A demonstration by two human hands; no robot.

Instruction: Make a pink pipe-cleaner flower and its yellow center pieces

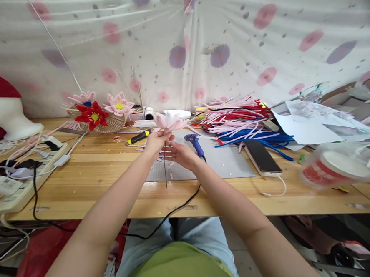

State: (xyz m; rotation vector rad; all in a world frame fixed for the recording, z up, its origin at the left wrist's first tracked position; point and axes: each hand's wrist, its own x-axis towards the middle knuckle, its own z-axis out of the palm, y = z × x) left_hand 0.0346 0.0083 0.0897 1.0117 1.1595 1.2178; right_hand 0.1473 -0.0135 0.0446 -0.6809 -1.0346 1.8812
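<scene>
A pale pink pipe-cleaner flower [169, 122] on a thin dark stem [165, 169] is held up over the grey cutting mat [227, 165]. My left hand [157, 141] pinches it just under the petals, and the stem hangs down below. Close beside the stem is my right hand [182, 153], its fingers stretched out and apart; whether a fingertip touches the flower I cannot tell. Behind my right hand lies a blue glue gun [194, 144] on the mat. A yellow and black utility knife [138, 137] rests to the left of the flower.
Bundled pipe cleaners [234, 118] lie behind the mat. A phone [263, 156] and a bagged cup [337, 167] are at right. Finished flowers [94, 117], a power strip [34, 181] and a mannequin head [4, 110] stand left. A black cable [173, 210] crosses the table's front edge.
</scene>
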